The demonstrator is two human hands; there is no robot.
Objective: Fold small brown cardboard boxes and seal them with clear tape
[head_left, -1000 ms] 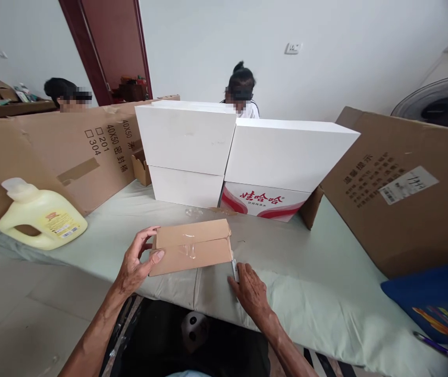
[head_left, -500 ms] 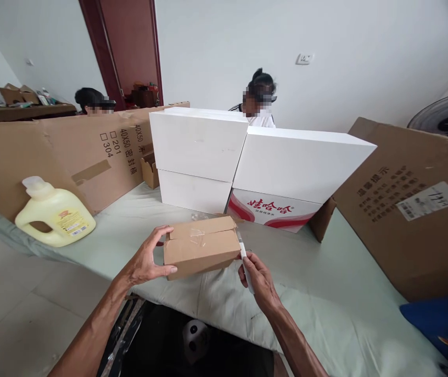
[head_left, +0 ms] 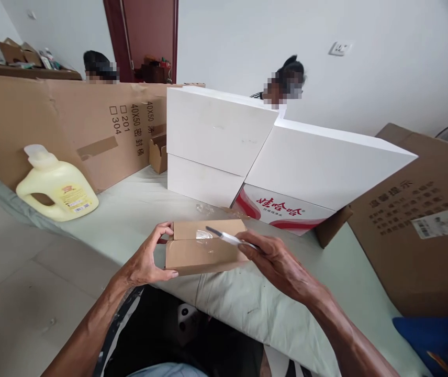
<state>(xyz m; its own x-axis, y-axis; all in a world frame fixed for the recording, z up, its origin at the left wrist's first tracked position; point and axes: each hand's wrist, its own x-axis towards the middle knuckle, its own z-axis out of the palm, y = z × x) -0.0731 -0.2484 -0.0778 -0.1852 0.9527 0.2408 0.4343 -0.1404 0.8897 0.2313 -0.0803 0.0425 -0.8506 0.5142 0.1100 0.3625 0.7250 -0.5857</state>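
A small brown cardboard box [head_left: 200,257] lies on the green cloth-covered table near its front edge. My left hand [head_left: 147,259] grips the box's left end, thumb on the near side and fingers on the far side. Clear tape shows on the top seam. My right hand [head_left: 269,256] is closed round the white handle of a utility knife [head_left: 230,239]. The knife's blade points left over the top of the box, close to the seam; whether it touches the cardboard I cannot tell.
White boxes [head_left: 224,131] stand stacked behind the small box. A yellow jug [head_left: 59,183] is at left before a large cardboard panel [head_left: 102,120]. Another large carton [head_left: 428,225] leans at right, near something blue [head_left: 436,335]. Two people sit beyond the boxes.
My right hand has moved the knife from the box's right end up over its top, blade now pointing left. My left hand still holds the box. The camera view has shifted.
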